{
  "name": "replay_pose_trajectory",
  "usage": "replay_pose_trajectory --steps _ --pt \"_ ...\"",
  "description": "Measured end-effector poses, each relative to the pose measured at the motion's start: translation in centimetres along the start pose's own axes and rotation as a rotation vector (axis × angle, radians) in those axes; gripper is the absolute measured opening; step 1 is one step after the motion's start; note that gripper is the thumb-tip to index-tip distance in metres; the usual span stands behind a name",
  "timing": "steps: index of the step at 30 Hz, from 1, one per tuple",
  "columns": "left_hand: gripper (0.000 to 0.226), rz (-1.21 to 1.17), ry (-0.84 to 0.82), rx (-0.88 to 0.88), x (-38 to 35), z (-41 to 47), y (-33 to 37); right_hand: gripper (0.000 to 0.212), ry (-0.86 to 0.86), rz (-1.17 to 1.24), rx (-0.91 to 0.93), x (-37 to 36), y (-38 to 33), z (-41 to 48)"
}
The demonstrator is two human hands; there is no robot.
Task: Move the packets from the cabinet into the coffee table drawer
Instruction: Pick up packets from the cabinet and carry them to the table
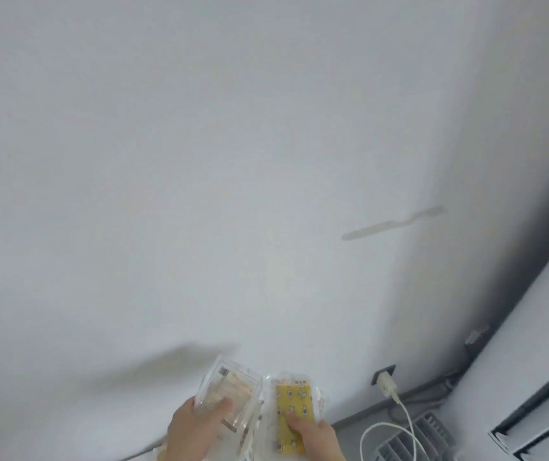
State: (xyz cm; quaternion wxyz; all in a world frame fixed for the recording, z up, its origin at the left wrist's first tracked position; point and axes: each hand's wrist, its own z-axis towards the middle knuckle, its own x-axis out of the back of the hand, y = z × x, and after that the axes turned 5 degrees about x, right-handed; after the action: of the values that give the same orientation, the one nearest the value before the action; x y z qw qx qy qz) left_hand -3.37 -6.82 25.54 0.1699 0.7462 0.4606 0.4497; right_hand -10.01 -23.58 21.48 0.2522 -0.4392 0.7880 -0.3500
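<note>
Left hand (193, 427) grips clear packet (230, 387); right hand (313, 434) grips yellow packet (293, 407); wrists cropped.

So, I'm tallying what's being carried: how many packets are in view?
2. A clear packet with beige contents is in the left hand; a yellow patterned packet is in the right hand. More may be hidden behind them.

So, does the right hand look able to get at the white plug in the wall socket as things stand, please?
Likely only to touch it: nothing stands between the right hand and the white plug, but that hand grips the yellow packet, so its fingers are not free to grasp.
</note>
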Motion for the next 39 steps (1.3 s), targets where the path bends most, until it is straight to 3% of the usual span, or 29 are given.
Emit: replay_pose_trajectory --steps 6,11,19,25,29,33,36,39 --pt "0.018 -0.170 -0.120 -0.159 -0.2 -4.0 4.9 0.011 0.183 0.185 0.088 2.9 -5.0 -4.9" --pt "0.022 -0.157 -0.299 -0.324 -0.7 -7.3 7.1 0.035 0.361 0.242 0.193 5.5 -5.9 -10.8" --pt "0.020 -0.093 -0.559 -0.479 -2.5 -14.5 5.9 0.025 0.571 0.387 0.306 9.3 -2.3 -22.3" --pt "0.015 0.043 -0.885 -0.614 -7.6 -26.5 3.6 0.036 0.789 0.548 0.318 15.5 4.4 -32.6" --pt "0.029 0.134 -1.098 -0.712 -12.1 -36.7 0.0 0.030 0.985 0.668 0.379 20.6 10.1 -41.3" --pt "0.035 0.236 -1.303 -0.719 -16.4 -47.5 -6.3 0.025 1.161 0.745 0.419 25.4 17.4 -51.2" --pt "0.027 0.348 -1.473 -0.735 -18.7 -56.8 -12.3 0.034 1.322 0.794 0.396 28.5 23.7 -59.1" --pt "0.026 0.451 -1.610 -0.784 -20.1 -66.0 -18.8 0.030 1.469 0.864 0.409 30.4 29.9 -67.2"
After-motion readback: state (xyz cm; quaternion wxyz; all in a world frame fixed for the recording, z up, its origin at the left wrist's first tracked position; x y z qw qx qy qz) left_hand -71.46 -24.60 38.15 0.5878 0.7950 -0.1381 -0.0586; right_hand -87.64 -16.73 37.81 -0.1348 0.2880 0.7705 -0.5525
